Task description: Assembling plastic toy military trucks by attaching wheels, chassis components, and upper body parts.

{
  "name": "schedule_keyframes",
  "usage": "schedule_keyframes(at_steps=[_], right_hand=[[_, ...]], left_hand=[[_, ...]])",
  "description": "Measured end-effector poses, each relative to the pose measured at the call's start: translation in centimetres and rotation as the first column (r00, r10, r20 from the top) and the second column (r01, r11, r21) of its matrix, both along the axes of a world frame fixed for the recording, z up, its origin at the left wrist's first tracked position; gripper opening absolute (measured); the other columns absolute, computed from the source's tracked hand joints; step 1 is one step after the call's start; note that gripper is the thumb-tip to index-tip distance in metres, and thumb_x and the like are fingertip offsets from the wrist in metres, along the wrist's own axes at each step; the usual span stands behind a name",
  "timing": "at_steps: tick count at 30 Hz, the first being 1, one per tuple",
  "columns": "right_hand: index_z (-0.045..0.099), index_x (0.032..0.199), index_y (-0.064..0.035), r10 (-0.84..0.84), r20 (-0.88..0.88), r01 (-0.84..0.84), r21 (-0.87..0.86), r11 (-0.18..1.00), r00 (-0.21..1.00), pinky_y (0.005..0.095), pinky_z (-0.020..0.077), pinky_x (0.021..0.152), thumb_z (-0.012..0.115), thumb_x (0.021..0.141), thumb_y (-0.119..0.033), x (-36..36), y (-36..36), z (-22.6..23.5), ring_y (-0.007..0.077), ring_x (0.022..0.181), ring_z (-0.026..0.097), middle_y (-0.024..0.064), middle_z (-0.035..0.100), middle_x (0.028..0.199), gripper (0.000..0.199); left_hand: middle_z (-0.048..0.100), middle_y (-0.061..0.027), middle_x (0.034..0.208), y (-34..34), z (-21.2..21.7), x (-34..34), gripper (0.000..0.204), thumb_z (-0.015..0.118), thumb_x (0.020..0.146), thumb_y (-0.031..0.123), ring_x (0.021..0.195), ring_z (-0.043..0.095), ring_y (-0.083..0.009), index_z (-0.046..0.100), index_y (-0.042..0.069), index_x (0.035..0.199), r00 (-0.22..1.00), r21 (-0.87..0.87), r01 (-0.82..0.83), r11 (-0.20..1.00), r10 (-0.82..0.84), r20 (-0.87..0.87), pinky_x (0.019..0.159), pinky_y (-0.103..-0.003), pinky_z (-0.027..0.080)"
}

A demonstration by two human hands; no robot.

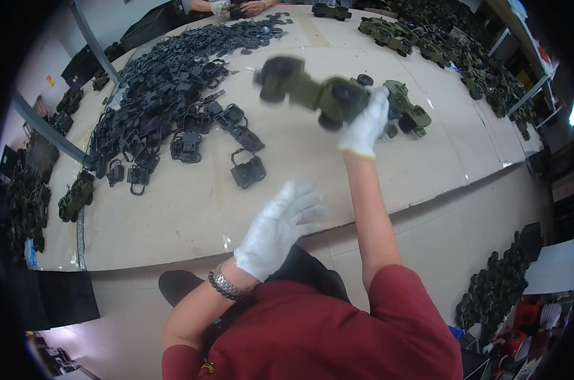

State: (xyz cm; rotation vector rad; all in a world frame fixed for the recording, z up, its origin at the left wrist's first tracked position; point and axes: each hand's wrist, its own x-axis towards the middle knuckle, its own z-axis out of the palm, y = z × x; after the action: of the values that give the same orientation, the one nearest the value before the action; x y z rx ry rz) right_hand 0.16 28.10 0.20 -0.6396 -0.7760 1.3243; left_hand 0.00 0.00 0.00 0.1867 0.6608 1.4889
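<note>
My right hand (368,126), in a white glove, grips one end of an olive-green toy military truck (305,92) with black wheels. The truck is held up over the table and smeared by motion. Just behind that hand, a second green toy truck (416,115) rests on the table, partly hidden by the glove. My left hand (275,229), gloved too, hovers over the table's near edge with its fingers stretched out and nothing in them. Beyond it lies a single dark grey plastic frame piece (248,170), the part nearest to that hand.
A large heap of dark grey plastic parts (167,95) covers the table's left side. Many green toy trucks (439,47) crowd the far right. Another truck (76,197) stands at the left. A co-worker's gloved hand (221,8) shows at the far edge. Metal posts (53,130) rise at left.
</note>
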Motion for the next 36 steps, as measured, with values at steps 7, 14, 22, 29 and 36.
schedule_keyframes(at_steps=[7,14,22,29,36], right_hand=[[0.052,0.133,0.0024,-0.371,0.651,0.049,0.457,0.888,0.662,0.0443,0.0413,0.106,0.065,0.088,-0.058,-2.2,8.6,0.4,0.0418,0.122,0.054,0.0265,0.056,0.132,0.076],[0.054,0.142,-0.0220,-0.348,0.830,-0.112,0.334,0.936,-0.436,0.0498,0.0499,0.096,0.074,0.077,-0.058,9.6,2.4,1.8,0.0362,0.122,0.057,0.0137,0.056,0.139,0.077],[0.061,0.131,-0.0099,-0.266,0.940,-0.172,0.304,0.937,0.213,0.0417,0.0533,0.088,0.073,0.085,-0.035,12.6,6.4,-4.1,0.0317,0.102,0.066,0.0222,0.065,0.117,0.053],[0.055,0.136,0.0004,0.825,0.531,-0.930,-0.167,0.326,0.194,0.0299,0.0453,0.099,0.063,0.095,-0.031,8.1,-15.4,1.9,0.0145,0.115,0.057,0.0065,0.062,0.127,0.052],[0.060,0.127,-0.0141,-0.376,0.893,-0.781,0.413,0.469,0.246,0.0474,0.0502,0.091,0.082,0.073,-0.038,1.5,-16.8,-1.4,0.0382,0.106,0.056,0.0140,0.059,0.114,0.063]], left_hand=[[0.060,-0.0127,0.121,-2.9,-2.5,-0.2,0.050,0.062,0.096,0.035,0.112,0.060,-0.0302,0.054,0.001,0.133,0.968,-0.087,-0.128,0.988,0.105,-0.229,0.097,-0.046,0.045],[0.064,-0.0113,0.114,-5.5,-4.5,-1.1,0.040,0.061,0.097,0.028,0.104,0.063,-0.0289,0.057,0.003,0.128,0.971,-0.081,-0.186,0.979,0.171,-0.166,0.089,-0.041,0.050],[0.064,-0.0098,0.113,-5.7,-3.0,-1.1,0.039,0.063,0.097,0.028,0.102,0.063,-0.0257,0.058,0.004,0.128,0.970,-0.067,-0.159,0.985,0.143,-0.195,0.090,-0.041,0.049],[0.054,-0.0090,0.143,-5.8,-3.3,-3.9,0.081,0.079,0.085,0.036,0.138,0.044,-0.0270,0.039,0.008,0.150,0.918,0.305,-0.298,0.905,0.359,-0.167,0.120,-0.047,0.026],[0.061,-0.0102,0.130,-10.5,-4.4,-6.0,0.048,0.071,0.094,0.032,0.123,0.058,-0.0257,0.055,0.005,0.129,0.807,0.222,-0.572,0.789,0.590,-0.017,0.109,-0.045,0.045]])
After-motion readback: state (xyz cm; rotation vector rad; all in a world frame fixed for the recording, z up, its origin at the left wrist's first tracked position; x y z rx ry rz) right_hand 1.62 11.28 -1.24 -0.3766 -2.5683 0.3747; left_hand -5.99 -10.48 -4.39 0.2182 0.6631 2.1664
